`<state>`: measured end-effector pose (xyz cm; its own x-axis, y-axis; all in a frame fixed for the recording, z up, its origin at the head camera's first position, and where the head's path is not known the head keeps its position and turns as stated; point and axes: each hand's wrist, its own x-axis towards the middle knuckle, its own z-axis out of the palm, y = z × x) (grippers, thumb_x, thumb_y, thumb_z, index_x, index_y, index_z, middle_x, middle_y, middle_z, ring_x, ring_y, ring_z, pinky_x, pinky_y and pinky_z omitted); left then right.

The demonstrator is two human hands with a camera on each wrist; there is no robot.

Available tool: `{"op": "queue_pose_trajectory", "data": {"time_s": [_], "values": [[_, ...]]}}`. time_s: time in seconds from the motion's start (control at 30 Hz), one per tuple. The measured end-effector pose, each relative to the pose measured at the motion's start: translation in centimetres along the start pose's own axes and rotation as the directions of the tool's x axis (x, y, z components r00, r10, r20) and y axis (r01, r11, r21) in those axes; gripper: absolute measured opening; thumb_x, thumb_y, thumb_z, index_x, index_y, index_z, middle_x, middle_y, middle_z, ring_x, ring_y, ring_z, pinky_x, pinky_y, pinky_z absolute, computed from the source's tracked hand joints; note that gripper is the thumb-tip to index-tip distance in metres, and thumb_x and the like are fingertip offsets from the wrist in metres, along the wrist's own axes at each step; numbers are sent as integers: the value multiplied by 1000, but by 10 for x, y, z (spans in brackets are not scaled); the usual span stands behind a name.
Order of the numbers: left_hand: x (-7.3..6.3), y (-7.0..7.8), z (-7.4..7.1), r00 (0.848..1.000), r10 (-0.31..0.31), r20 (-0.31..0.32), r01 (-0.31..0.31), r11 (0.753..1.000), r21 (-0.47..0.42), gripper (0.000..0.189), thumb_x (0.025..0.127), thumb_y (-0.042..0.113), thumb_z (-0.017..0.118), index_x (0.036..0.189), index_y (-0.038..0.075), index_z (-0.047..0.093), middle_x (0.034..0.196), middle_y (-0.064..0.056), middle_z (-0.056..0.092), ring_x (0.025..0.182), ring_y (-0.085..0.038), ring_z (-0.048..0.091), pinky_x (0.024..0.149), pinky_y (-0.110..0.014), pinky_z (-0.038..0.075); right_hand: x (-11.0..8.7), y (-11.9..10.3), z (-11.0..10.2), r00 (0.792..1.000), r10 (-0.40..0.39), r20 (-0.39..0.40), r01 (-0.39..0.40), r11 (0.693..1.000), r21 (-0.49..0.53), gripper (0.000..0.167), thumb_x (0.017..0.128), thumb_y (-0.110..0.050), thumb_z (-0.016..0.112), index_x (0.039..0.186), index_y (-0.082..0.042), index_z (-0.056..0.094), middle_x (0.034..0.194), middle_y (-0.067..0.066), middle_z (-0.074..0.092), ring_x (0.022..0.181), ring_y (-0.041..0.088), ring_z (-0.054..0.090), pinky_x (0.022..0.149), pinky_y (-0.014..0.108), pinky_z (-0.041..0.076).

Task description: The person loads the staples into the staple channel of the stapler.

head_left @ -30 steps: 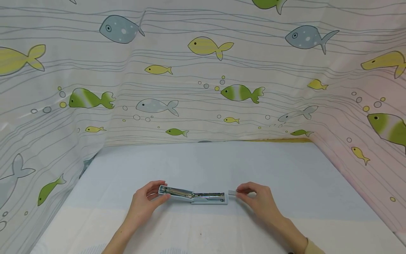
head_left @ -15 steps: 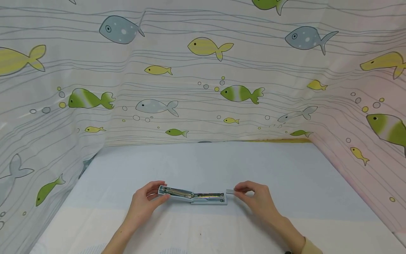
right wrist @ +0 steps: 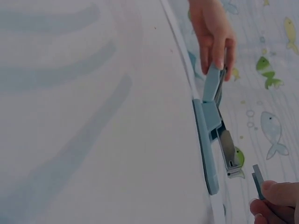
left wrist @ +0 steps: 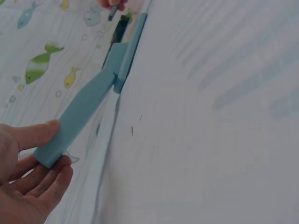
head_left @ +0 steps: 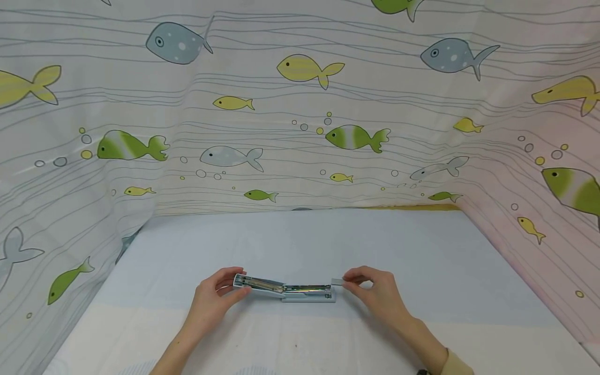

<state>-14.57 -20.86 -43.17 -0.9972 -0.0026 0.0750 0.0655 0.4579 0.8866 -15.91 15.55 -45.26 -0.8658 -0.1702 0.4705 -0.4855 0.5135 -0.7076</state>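
A light blue stapler (head_left: 308, 298) lies spread open on the table, its base flat and its top arm swung back to the left. My left hand (head_left: 213, 299) holds the end of that arm, thumb on the near side and fingers behind, as the left wrist view shows on the stapler (left wrist: 86, 102). My right hand (head_left: 377, 291) pinches a short grey strip of staples (head_left: 336, 282) between thumb and fingers. The strip of staples (right wrist: 258, 181) is close to the magazine's front end (right wrist: 232, 170), with a gap between them in the right wrist view.
A white and pale blue cloth (head_left: 300, 239) covers the table. A curtain (head_left: 262, 130) printed with fish hangs behind and along both sides. Small dark specks (left wrist: 132, 130) lie on the cloth near the front.
My right hand has moved slightly left with the strip of staples, bringing it nearer the stapler's right end. My left hand and the stapler have stayed almost still.
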Motion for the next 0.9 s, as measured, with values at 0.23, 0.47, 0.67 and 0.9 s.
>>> {"op": "queue_pose_trajectory", "data": {"time_s": [0.23, 0.47, 0.67, 0.9], "values": [[0, -1, 0, 1000, 5, -1, -5, 1000, -3, 51, 81, 19, 84, 127, 8, 64, 121, -5, 69, 111, -19, 65, 95, -19, 55, 1, -1, 2, 1000, 6, -1, -6, 1000, -3, 23, 76, -8, 86, 93, -20, 76, 85, -17, 73, 75, -1, 67, 74, 33, 60], [0, -1, 0, 1000, 7, -3, -7, 1000, 0, 50, 81, 19, 84, 126, 7, 65, 121, -5, 69, 111, -18, 65, 95, -17, 54, 3, -4, 4, 1000, -29, -4, 29, 1000, -2, 22, 76, -7, 86, 93, -18, 76, 86, -15, 74, 75, -1, 67, 73, 34, 60], [0, 0, 0, 1000, 3, -4, -3, 1000, 0, 51, 81, 18, 84, 126, 7, 65, 121, -6, 69, 110, -17, 65, 94, -17, 54, 5, -7, 5, 999, -38, -2, 38, 999, 1, 22, 77, -6, 85, 93, -17, 75, 86, -13, 75, 76, -1, 67, 72, 36, 61], [0, 0, 0, 1000, 1, -5, -1, 1000, 0, 50, 81, 19, 84, 126, 8, 65, 121, -5, 69, 110, -18, 65, 95, -17, 54, 5, -9, 8, 999, -33, 13, 33, 999, 10, 21, 78, -6, 85, 94, -16, 75, 87, -11, 75, 76, -1, 67, 72, 38, 61]]}}
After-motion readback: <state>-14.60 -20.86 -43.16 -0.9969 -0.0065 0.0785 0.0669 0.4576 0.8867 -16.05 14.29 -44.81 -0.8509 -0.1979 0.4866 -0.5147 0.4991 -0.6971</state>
